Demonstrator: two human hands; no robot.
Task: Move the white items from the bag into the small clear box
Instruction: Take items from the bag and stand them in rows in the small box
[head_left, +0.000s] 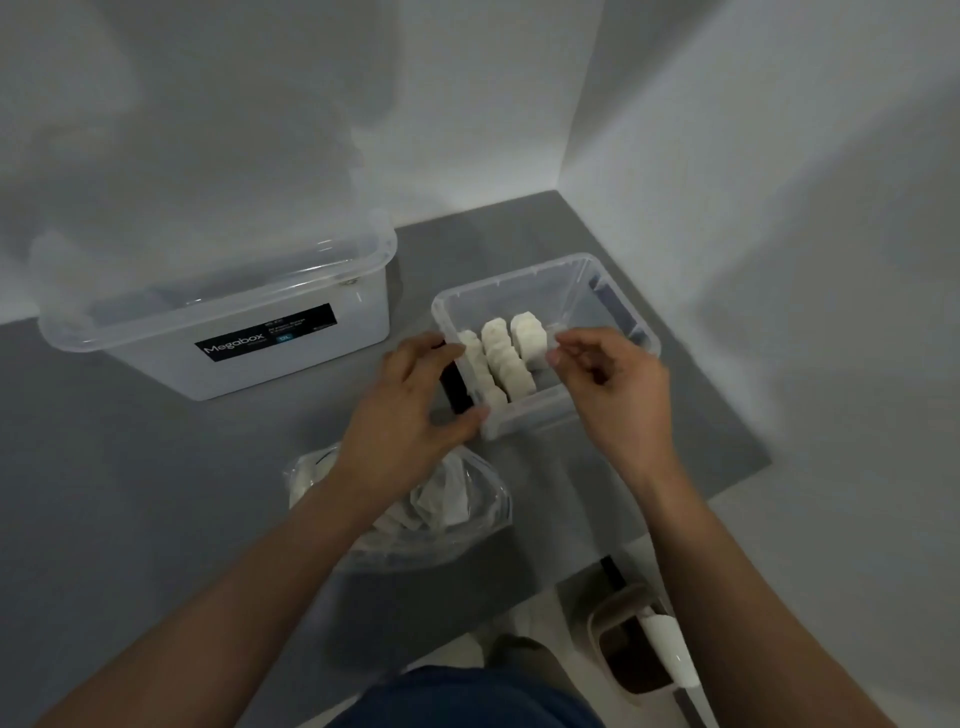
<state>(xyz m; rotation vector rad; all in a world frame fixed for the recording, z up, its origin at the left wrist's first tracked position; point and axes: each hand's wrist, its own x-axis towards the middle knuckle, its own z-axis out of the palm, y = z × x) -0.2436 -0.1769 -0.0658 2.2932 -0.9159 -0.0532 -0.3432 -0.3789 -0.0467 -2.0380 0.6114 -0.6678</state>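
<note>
A small clear box (613, 280) stands on the grey table, holding three rows of white items (506, 358) set on edge. My left hand (410, 410) holds the box's near left corner, with the thumb on the front wall and the fingers at the left rim. My right hand (613, 384) hovers over the box's right side, fingers loosely curled, the fingertips beside the rightmost row; whether it pinches an item is unclear. A clear plastic bag (467, 504) with more white items lies on the table under my left forearm.
A larger clear lidded box (228, 332) with a black Megabox label stands at the left against the wall. Walls close the table at the back and right. Below the table's near right edge stands a beige bin (639, 654).
</note>
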